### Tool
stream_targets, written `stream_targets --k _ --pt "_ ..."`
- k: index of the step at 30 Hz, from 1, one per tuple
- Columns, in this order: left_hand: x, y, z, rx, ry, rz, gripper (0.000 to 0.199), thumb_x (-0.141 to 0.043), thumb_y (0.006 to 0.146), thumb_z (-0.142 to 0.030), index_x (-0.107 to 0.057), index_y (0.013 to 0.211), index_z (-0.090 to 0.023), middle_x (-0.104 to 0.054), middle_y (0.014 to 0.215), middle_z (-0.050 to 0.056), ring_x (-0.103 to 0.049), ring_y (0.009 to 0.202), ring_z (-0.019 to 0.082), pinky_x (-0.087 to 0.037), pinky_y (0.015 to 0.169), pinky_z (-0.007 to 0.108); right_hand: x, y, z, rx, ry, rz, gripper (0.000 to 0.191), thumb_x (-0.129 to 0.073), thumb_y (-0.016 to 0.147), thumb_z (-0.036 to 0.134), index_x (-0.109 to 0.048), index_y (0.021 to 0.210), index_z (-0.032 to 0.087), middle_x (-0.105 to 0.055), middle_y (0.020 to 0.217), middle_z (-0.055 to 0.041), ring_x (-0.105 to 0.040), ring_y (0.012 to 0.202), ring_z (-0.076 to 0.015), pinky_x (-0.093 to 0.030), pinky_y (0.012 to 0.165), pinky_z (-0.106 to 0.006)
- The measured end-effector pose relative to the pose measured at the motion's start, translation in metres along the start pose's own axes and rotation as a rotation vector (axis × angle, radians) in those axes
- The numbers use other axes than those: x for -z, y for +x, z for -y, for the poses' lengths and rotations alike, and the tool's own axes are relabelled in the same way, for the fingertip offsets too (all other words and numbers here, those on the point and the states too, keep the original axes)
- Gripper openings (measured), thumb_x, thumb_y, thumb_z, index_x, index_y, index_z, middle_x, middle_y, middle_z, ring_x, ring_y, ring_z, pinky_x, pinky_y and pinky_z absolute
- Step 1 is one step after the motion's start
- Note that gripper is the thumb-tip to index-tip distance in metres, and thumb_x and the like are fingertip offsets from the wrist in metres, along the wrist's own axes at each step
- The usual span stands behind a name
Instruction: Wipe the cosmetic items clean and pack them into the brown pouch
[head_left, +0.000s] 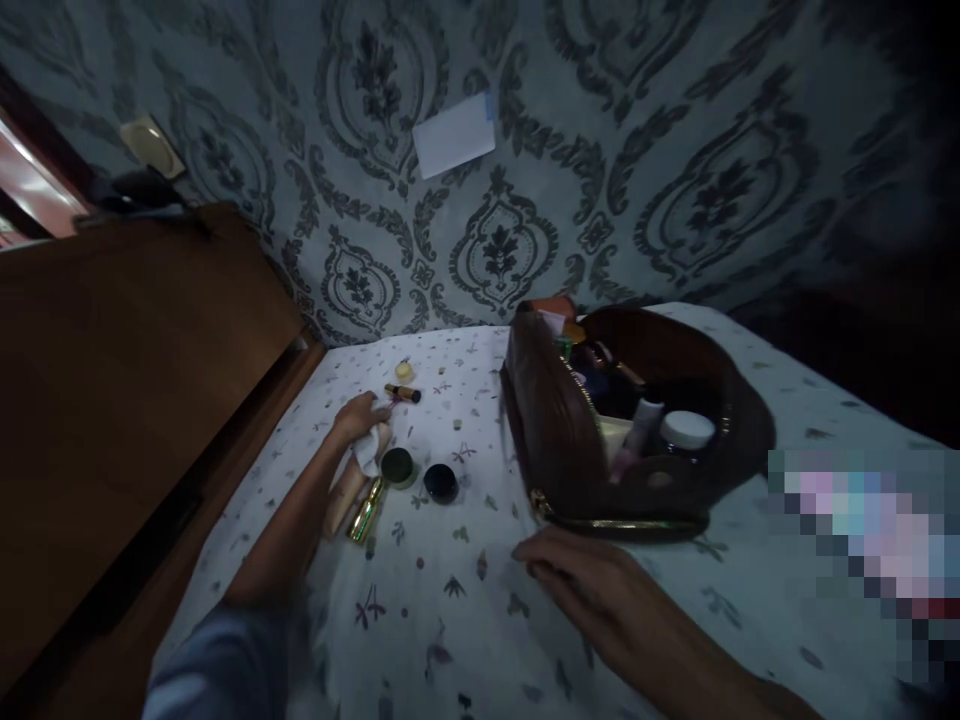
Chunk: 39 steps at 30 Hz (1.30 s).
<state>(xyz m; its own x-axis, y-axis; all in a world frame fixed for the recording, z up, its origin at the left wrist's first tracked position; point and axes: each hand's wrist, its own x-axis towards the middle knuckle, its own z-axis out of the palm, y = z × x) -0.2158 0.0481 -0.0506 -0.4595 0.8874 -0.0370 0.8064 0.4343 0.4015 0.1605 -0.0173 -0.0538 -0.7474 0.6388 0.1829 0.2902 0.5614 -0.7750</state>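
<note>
My left hand (358, 417) reaches out low over the sheet, its fingers stretched and apart, just short of a dark and gold lipstick tube (403, 393). Below its fingers lie a crumpled-looking white item (367, 452) and a beige tube (345, 497), partly hidden by my forearm. A shiny gold bottle (365, 514), a dark green round jar (397, 467) and a black round lid or jar (440, 483) are close by. My right hand (577, 575), loosely extended and holding nothing visible, rests in front of an unzipped brown bag (551, 430).
Inside the bag are a white-lidded jar (687, 430), a pinkish tube (637, 440) and several other items. A small cream-coloured round object (404, 372) lies beyond the lipstick. Brown wooden furniture (142, 370) borders the left; patterned wallpaper (502, 245) rises behind. A blurred-out patch (870, 530) sits right.
</note>
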Motion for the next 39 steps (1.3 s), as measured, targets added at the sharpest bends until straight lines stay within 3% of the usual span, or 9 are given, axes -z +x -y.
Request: stream_targets --k 6,9,13,16,22,25,30,35,39 --pt "0.004 -0.001 -0.013 -0.013 0.234 0.110 0.020 -0.059 0.074 -0.038 -0.057 0.081 -0.018 -0.069 0.090 0.009 -0.062 0.086 0.026 -0.039 0.065 0.028 -0.007 0.013 0.016 -0.140 0.056 -0.017 0.025 -0.046 0.091 0.019 -0.068 0.101 0.020 -0.071 0.102 -0.0076 -0.065 0.099 -0.0218 -0.051 0.090 -0.038" --pt "0.015 -0.012 -0.021 -0.049 0.276 0.039 0.025 -0.049 0.081 -0.041 -0.056 0.089 -0.018 -0.067 0.094 0.013 -0.061 0.091 0.030 -0.038 0.064 0.030 -0.015 0.021 0.021 -0.228 0.246 -0.031 0.023 -0.047 0.090 0.021 -0.068 0.099 0.017 -0.071 0.092 -0.0076 -0.066 0.086 -0.0204 -0.053 0.078 -0.035" --pt "0.022 -0.056 -0.048 -0.120 -0.036 -0.102 0.028 -0.051 0.079 -0.047 -0.054 0.087 -0.021 -0.057 0.067 0.000 -0.057 0.071 0.022 -0.037 0.059 0.025 -0.035 0.026 0.013 -0.293 0.704 -0.060 0.030 -0.055 0.088 0.041 -0.063 0.103 0.016 -0.066 0.085 -0.0060 -0.066 0.076 -0.0181 -0.054 0.066 -0.030" --pt "0.007 -0.108 -0.080 -0.232 -0.553 0.023 0.033 -0.055 0.079 -0.052 -0.056 0.090 -0.021 -0.054 0.067 -0.005 -0.053 0.064 0.016 -0.040 0.059 0.023 -0.051 0.024 0.006 -0.303 0.918 -0.111 0.051 -0.063 0.080 0.059 -0.061 0.114 0.020 -0.064 0.110 -0.0101 -0.065 0.098 -0.0234 -0.055 0.074 -0.034" --pt "-0.047 -0.182 -0.113 -0.448 -0.580 0.040 0.020 -0.053 0.085 -0.039 -0.058 0.087 -0.020 -0.060 0.084 0.002 -0.058 0.083 0.021 -0.047 0.076 0.031 -0.069 0.013 0.006 -0.372 1.046 -0.304 0.060 -0.065 0.077 0.064 -0.062 0.122 0.024 -0.058 0.131 -0.0088 -0.049 0.127 -0.0279 -0.039 0.106 -0.043" --pt "-0.063 -0.188 -0.108 -0.522 -0.485 -0.015 0.020 -0.047 0.091 -0.038 -0.057 0.088 -0.020 -0.059 0.090 0.005 -0.057 0.089 0.022 -0.047 0.080 0.035 -0.072 0.011 0.004 -0.303 1.073 -0.326 0.054 -0.066 0.078 0.061 -0.065 0.115 0.021 -0.065 0.110 -0.0072 -0.057 0.111 -0.0248 -0.044 0.099 -0.039" --pt "-0.069 -0.192 -0.099 -0.493 -0.495 -0.017 0.024 -0.038 0.098 -0.037 -0.054 0.104 -0.021 -0.058 0.099 0.006 -0.058 0.097 0.021 -0.047 0.088 0.037 -0.065 0.011 0.004 -0.349 1.042 -0.334 0.050 -0.067 0.075 0.064 -0.064 0.094 0.018 -0.056 0.075 0.0006 -0.055 0.065 -0.0130 -0.044 0.055 -0.023" --pt "-0.078 -0.193 -0.095 -0.617 -0.396 -0.121 0.048 -0.039 0.097 -0.034 -0.033 0.142 -0.019 -0.046 0.136 0.015 -0.045 0.126 0.026 -0.041 0.101 0.042 -0.059 0.009 0.006 -0.375 0.954 -0.267 0.045 -0.063 0.078 0.062 -0.058 0.087 0.018 -0.050 0.068 0.0034 -0.047 0.055 -0.0091 -0.037 0.048 -0.021" --pt "-0.080 -0.183 -0.091 -0.703 -0.313 -0.042 0.042 -0.041 0.092 -0.025 -0.041 0.134 -0.017 -0.052 0.125 0.014 -0.051 0.117 0.025 -0.045 0.095 0.040 -0.066 0.005 -0.003 -0.312 0.827 -0.151 0.046 -0.059 0.081 0.063 -0.057 0.083 0.017 -0.046 0.064 0.0042 -0.039 0.052 -0.0082 -0.032 0.047 -0.022"
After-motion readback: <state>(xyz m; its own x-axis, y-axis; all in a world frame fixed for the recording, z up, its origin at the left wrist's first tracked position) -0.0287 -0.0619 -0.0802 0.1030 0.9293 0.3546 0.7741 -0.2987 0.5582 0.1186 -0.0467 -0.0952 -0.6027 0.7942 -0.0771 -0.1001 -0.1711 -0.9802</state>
